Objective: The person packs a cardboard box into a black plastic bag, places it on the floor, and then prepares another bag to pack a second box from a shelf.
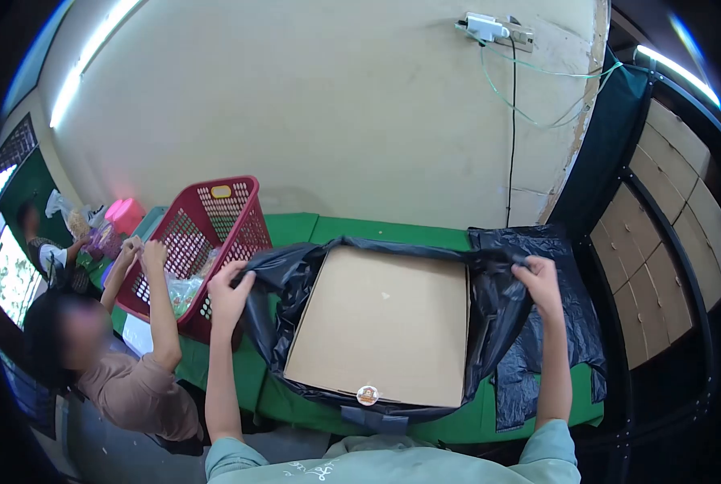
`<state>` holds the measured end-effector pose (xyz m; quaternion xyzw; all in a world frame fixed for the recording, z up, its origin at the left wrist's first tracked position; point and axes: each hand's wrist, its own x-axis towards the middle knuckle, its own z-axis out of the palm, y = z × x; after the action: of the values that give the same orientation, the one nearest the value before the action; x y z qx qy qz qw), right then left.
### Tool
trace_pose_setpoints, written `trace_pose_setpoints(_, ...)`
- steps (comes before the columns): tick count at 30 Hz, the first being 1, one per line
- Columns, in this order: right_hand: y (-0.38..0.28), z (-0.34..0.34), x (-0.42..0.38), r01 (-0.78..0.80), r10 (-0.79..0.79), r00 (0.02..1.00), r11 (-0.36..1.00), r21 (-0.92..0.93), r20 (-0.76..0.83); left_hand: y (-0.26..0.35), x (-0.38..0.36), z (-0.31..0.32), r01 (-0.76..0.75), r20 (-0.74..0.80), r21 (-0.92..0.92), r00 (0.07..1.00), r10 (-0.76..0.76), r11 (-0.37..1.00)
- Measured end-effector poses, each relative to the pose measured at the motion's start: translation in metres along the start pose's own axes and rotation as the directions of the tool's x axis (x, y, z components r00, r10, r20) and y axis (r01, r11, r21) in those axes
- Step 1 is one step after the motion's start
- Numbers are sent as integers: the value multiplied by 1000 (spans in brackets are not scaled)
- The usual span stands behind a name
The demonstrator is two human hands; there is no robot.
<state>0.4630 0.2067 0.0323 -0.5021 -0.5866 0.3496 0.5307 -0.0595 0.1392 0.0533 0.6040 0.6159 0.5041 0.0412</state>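
Observation:
A flat brown cardboard box (385, 323) lies on the table, closed, with a round sticker (367, 394) at its near edge. Around it spreads a black plastic bag (498, 323), its mouth pulled wide. My left hand (230, 294) grips the bag's rim at the left, fingers closed on the plastic. On the right, my right hand (540, 282) pinches the opposite side of the rim. The lower part of the box is hidden inside the bag.
More black plastic bags (550, 379) lie at the table's right. A red basket (247, 218) holding plastic packets (185, 294) stands left on the green cloth (433, 231). A co-worker (135, 387) is close at the left; another person sits farther back. Stacked cartons (643, 282) fill a rack at right.

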Motion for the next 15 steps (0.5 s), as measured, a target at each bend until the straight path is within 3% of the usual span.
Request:
trace_pose_setpoints(1, -23, -2, 0, 85, -95, 991, 991, -103, -93, 2, 1, -12, 7, -71, -67, 997, -12, 998)
trace_pose_setpoints(2, -28, -10, 8, 211, -222, 965, 973, -90, -141, 3, 5, -25, 12, -136, -136, 990, -31, 991)
trace_pose_setpoints(4, -54, -18, 11, 176, -176, 966, 984, -17, -189, 25, 5, -47, 150, -96, -389, 975, -202, 909)
trace_pose_setpoints(5, -69, -20, 11, 115, -112, 990, 993, 34, -84, 31, 8, -60, 288, 43, -475, 951, -305, 832)
trace_pose_setpoints(8, -69, -20, 10, -97, 73, 990, 972, 215, 118, 39, 3, -52, 216, 97, -763, 970, -223, 610)
trace_pose_setpoints(9, -59, -29, 12, -103, 34, 974, 948, 302, 226, 36, -2, -52, 224, 152, -815, 973, -176, 534)
trace_pose_setpoints(12, -50, -30, -11, -192, 121, 969, 920, 343, 217, 13, -26, -44, 297, 172, -856, 935, -309, 423)
trace_pose_setpoints(14, -16, -47, -11, -364, 211, 859, 892, 268, 466, -5, -45, -48, 519, 330, -583, 854, -401, 626)
trace_pose_setpoints(15, -21, -49, -16, -402, 213, 837, 865, 302, 505, 3, -51, -50, 554, 381, -517, 831, -404, 652)
